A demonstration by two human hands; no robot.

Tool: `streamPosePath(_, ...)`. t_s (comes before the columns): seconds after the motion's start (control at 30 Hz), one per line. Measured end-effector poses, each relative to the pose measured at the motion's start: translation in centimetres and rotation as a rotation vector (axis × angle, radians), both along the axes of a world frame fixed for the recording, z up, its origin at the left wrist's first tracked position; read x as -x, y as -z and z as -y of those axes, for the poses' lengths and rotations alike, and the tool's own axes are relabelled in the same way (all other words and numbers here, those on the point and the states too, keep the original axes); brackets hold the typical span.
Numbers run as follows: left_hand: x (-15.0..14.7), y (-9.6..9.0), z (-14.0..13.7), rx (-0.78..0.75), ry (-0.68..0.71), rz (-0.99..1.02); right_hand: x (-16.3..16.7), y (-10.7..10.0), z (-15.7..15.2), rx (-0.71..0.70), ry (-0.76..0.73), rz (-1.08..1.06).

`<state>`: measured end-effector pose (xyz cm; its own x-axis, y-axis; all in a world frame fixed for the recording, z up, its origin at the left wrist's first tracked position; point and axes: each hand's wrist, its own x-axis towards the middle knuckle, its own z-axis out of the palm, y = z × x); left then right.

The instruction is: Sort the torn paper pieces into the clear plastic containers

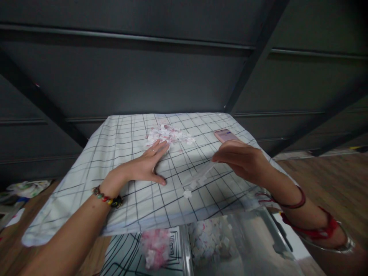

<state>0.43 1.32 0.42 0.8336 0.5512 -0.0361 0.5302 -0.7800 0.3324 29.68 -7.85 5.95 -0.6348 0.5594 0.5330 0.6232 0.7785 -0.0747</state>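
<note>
My left hand [145,165] is spread flat over the checked cloth, its fingertips at the near edge of a loose pile of small white and pink pieces [168,134]. Between the pinched fingers of my right hand [244,159] is the edge of a clear plastic bag [205,170], blurred and hanging down to the left. A few white flower-shaped pieces [188,194] show in or at the bag's lower end; which of the two I cannot tell. Just beyond my right hand lies a phone [225,135] with its screen lit.
A white checked cloth [94,161] covers the table, which stands against dark panels [143,76]. Below its near edge are a clear plastic box [255,237] holding many small pale pieces and a bag of pink and white pieces [156,247].
</note>
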Motion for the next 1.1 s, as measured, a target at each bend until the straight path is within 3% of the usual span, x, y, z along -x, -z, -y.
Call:
streamPosePath(0.23, -1.5, 0.3, 1.1, 0.016, 0.192, 0.031, 0.0, -0.7, 3.1, 0.001, 0.020, 0.053)
streamPosePath(0.47, -2.9, -0.1, 2.0, -0.026, 0.261, 0.001, -1.2, -1.4, 9.1, 0.010, 0.115, 0.048)
streamPosePath(0.7, -3.0, 0.2, 1.9, -0.033, 0.291, 0.004, -1.8, -1.6, 11.2, -0.063, 0.179, 0.103)
streamPosePath(0.87, -2.5, 1.1, 1.3, -0.076, 0.258, 0.056, -3.3, -2.3, 7.8, -0.183, 0.286, 0.131)
streamPosePath(1.1, -2.3, 1.3, 1.0, -0.094, 0.200, 0.045, -3.6, -1.1, -2.2, -0.231, 0.513, 0.136)
